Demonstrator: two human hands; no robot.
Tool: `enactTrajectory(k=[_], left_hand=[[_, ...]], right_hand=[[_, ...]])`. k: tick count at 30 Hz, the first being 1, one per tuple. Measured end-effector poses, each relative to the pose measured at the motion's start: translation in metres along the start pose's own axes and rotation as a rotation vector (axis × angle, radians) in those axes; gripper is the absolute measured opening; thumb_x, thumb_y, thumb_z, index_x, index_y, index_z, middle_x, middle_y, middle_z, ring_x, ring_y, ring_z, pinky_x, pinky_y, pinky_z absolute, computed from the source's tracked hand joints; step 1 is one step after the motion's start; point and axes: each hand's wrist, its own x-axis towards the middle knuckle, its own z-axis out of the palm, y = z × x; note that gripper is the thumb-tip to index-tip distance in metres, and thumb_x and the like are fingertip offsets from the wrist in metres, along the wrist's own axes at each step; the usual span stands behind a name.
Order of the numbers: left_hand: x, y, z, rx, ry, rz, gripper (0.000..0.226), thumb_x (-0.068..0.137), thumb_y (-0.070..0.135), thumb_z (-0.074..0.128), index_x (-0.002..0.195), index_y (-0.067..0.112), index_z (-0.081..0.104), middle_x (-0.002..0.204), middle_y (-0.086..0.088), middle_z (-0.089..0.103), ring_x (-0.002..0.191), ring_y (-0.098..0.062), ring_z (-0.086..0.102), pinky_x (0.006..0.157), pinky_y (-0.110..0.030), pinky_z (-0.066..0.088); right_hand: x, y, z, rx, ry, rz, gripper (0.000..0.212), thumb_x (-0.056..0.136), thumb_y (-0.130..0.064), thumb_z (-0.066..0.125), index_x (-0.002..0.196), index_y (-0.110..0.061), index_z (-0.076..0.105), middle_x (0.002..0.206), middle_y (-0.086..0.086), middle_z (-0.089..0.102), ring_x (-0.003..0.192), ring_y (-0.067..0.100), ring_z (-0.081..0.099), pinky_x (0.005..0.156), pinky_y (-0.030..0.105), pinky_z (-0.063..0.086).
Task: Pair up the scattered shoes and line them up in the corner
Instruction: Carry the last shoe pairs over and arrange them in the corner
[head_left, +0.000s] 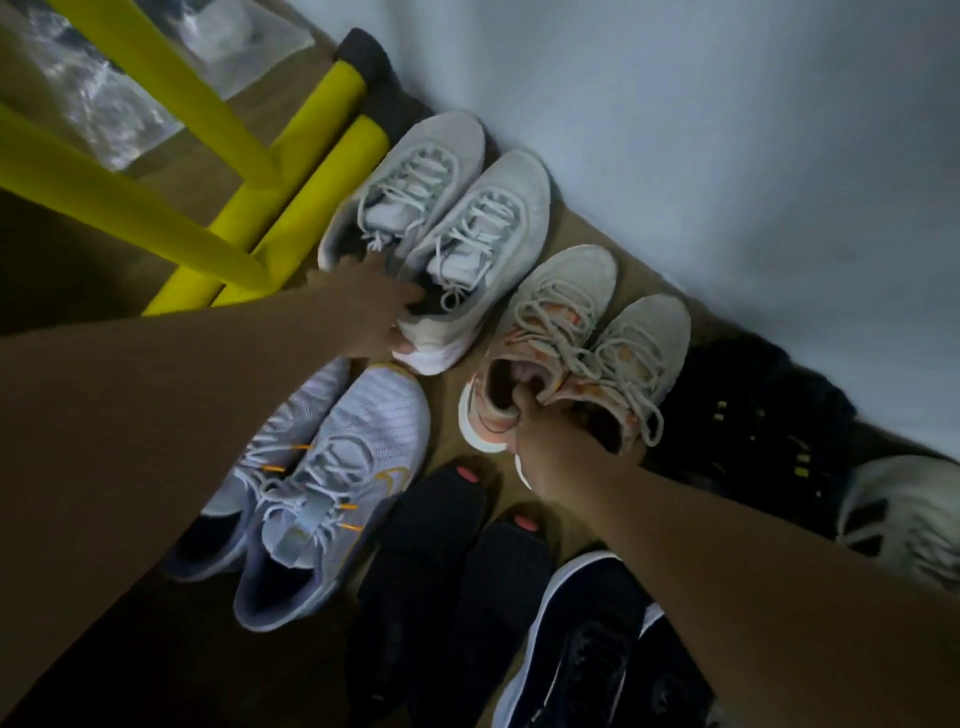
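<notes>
A pair of white sneakers (457, 223) stands side by side with toes against the wall. My left hand (374, 306) grips their heels, fingers hooked into both openings. To the right sits a beige and pink pair (587, 343), also toes to the wall. My right hand (550, 441) pinches the inner heel collars of both. Closer to me lie a light grey pair with orange accents (332, 483) and a black pair with red toe dots (452, 561). A black sneaker with a white sole (587, 639) is at the bottom.
A yellow metal frame (218, 182) stands at the left, its feet close to the white pair. The pale wall (727, 130) runs along the far side. Dark shoes with yellow marks (753, 421) and a white-and-black shoe (904, 514) lie at the right. Clear plastic wrap (109, 88) lies behind the frame.
</notes>
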Motion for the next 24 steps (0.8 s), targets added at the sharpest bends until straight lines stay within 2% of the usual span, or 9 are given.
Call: enactTrajectory(k=[3, 6, 9, 12, 14, 16, 19, 21, 24], left_hand=[[-0.015, 0.010, 0.002, -0.034, 0.001, 0.078, 0.060, 0.090, 0.055, 0.056, 0.142, 0.028, 0.042, 0.131, -0.016, 0.043, 0.124, -0.035, 0.036, 0.104, -0.038, 0.032], [-0.020, 0.013, 0.000, -0.080, -0.005, 0.037, 0.057, 0.090, 0.054, 0.057, 0.141, 0.032, 0.043, 0.132, -0.014, 0.037, 0.121, -0.038, 0.037, 0.101, -0.040, 0.033], [-0.021, 0.008, 0.003, -0.094, 0.013, 0.029, 0.058, 0.087, 0.055, 0.060, 0.139, 0.034, 0.046, 0.128, -0.014, 0.038, 0.116, -0.039, 0.040, 0.101, -0.046, 0.040], [-0.029, 0.010, 0.003, 0.011, 0.076, 0.003, 0.058, 0.090, 0.054, 0.057, 0.141, 0.040, 0.034, 0.127, -0.010, 0.040, 0.112, -0.035, 0.046, 0.089, -0.047, 0.047], [-0.034, 0.016, 0.003, 0.113, 0.144, -0.021, 0.065, 0.092, 0.042, 0.059, 0.146, 0.041, 0.022, 0.130, -0.008, 0.039, 0.108, -0.032, 0.050, 0.078, -0.044, 0.049], [-0.042, 0.025, 0.001, 0.192, 0.177, -0.045, 0.073, 0.090, 0.029, 0.060, 0.148, 0.039, 0.016, 0.137, -0.009, 0.034, 0.109, -0.032, 0.048, 0.075, -0.041, 0.047], [-0.057, 0.035, 0.009, 0.197, 0.224, -0.036, 0.076, 0.085, 0.023, 0.062, 0.146, 0.031, 0.019, 0.142, -0.011, 0.027, 0.114, -0.034, 0.044, 0.079, -0.042, 0.048], [-0.068, 0.039, 0.021, 0.167, 0.261, -0.042, 0.079, 0.083, 0.025, 0.062, 0.147, 0.026, 0.016, 0.148, -0.014, 0.021, 0.127, -0.038, 0.035, 0.092, -0.047, 0.046], [-0.091, 0.054, 0.035, 0.114, 0.284, -0.075, 0.091, 0.084, 0.030, 0.063, 0.152, 0.021, 0.003, 0.158, -0.018, 0.004, 0.144, -0.040, 0.011, 0.112, -0.054, 0.028]], right_hand=[[0.003, -0.001, 0.003, -0.024, -0.013, 0.032, 0.072, 0.096, -0.018, 0.044, 0.155, -0.024, 0.004, 0.143, 0.032, 0.032, 0.128, 0.048, 0.038, 0.102, 0.054, 0.040], [0.005, 0.002, 0.002, -0.031, -0.020, -0.034, 0.063, 0.098, -0.012, 0.039, 0.155, -0.020, 0.013, 0.140, 0.031, 0.038, 0.125, 0.047, 0.043, 0.098, 0.051, 0.042], [0.002, 0.000, -0.001, -0.187, -0.055, -0.055, 0.076, 0.095, -0.013, 0.047, 0.155, -0.028, 0.004, 0.144, 0.031, 0.031, 0.130, 0.048, 0.036, 0.103, 0.055, 0.040], [0.008, -0.002, 0.002, -0.244, -0.074, -0.070, 0.078, 0.095, -0.018, 0.048, 0.156, -0.027, -0.001, 0.148, 0.031, 0.026, 0.135, 0.047, 0.032, 0.108, 0.055, 0.035], [0.011, 0.000, 0.005, -0.280, -0.079, -0.061, 0.075, 0.097, -0.022, 0.045, 0.156, -0.026, -0.002, 0.151, 0.029, 0.023, 0.137, 0.047, 0.030, 0.110, 0.054, 0.033], [0.009, 0.001, 0.002, -0.251, -0.056, -0.100, 0.067, 0.101, -0.025, 0.041, 0.156, -0.023, 0.003, 0.154, 0.027, 0.022, 0.138, 0.045, 0.029, 0.111, 0.049, 0.031], [0.014, -0.002, 0.000, -0.234, -0.026, -0.195, 0.062, 0.105, -0.037, 0.035, 0.156, -0.016, 0.008, 0.158, 0.019, 0.020, 0.142, 0.038, 0.026, 0.115, 0.042, 0.025], [0.025, 0.000, 0.007, -0.241, 0.053, -0.180, 0.065, 0.104, -0.045, 0.029, 0.156, -0.011, 0.009, 0.158, 0.019, 0.021, 0.142, 0.036, 0.028, 0.113, 0.041, 0.027], [0.024, 0.008, 0.017, -0.189, 0.086, -0.179, 0.058, 0.107, -0.027, 0.026, 0.156, -0.011, 0.001, 0.156, 0.026, 0.020, 0.140, 0.043, 0.028, 0.109, 0.046, 0.030]])
